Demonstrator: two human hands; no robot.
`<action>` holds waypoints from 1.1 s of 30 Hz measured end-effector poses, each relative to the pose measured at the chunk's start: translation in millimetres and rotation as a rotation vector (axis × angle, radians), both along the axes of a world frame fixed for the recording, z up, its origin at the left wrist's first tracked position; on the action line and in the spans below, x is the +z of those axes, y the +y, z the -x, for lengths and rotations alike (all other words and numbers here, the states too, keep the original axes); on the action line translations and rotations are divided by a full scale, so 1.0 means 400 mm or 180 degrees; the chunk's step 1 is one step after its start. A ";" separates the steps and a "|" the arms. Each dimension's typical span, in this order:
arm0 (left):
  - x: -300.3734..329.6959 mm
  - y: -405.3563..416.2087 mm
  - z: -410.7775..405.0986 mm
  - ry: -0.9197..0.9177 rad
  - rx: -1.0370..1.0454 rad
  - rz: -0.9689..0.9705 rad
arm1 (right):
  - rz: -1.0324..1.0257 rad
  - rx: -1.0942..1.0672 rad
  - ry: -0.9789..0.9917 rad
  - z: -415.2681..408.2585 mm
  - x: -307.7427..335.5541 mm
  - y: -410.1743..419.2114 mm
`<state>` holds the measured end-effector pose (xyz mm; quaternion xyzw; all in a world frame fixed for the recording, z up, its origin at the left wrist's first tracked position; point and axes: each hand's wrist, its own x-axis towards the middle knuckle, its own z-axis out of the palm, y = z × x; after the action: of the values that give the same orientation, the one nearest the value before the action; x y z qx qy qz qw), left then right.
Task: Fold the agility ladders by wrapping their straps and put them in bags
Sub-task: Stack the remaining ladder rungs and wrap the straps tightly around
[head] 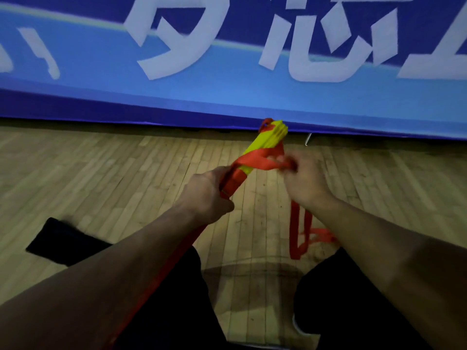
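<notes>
You are holding the bundle of yellow rungs (262, 145) off the floor, pointing far toward the blue banner (227, 97); your left hand (204, 193) is gripping its near end; your right hand (303, 178) is pinching the red strap (255, 164) and drawing it across the bundle; you are mid-wrap, I judge; next, carry the slack hanging right round again, keeping tension; a black bag (60, 241) is lying near left.

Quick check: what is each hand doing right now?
Left hand: grips the bundle of yellow plastic ladder rungs.
Right hand: pinches the red fabric strap.
</notes>
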<state>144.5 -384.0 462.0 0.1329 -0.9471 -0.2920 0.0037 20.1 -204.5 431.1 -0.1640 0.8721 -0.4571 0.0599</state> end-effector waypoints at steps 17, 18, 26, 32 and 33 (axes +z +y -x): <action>0.005 0.009 -0.005 -0.0001 -0.0279 0.0157 | 0.0929 0.0892 -0.2116 -0.066 0.023 -0.048; 0.006 0.005 -0.004 -0.0020 -0.0257 0.0118 | 0.0916 0.0982 -0.2210 -0.064 0.027 -0.042; 0.005 -0.012 -0.014 0.0003 0.0040 -0.0599 | 0.0901 0.0939 -0.1845 -0.050 0.030 -0.013; 0.010 -0.018 -0.027 -0.0328 0.0044 -0.2169 | 0.1123 0.0763 -0.1790 -0.048 0.003 -0.005; 0.015 -0.020 -0.030 -0.0418 0.0035 -0.2426 | 0.1175 0.0724 -0.1776 -0.048 0.001 -0.003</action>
<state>156.4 -391.9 468.2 0.1483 -0.7682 -0.6139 -0.1051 39.3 -205.8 431.6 -0.1369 0.7010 -0.6247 0.3157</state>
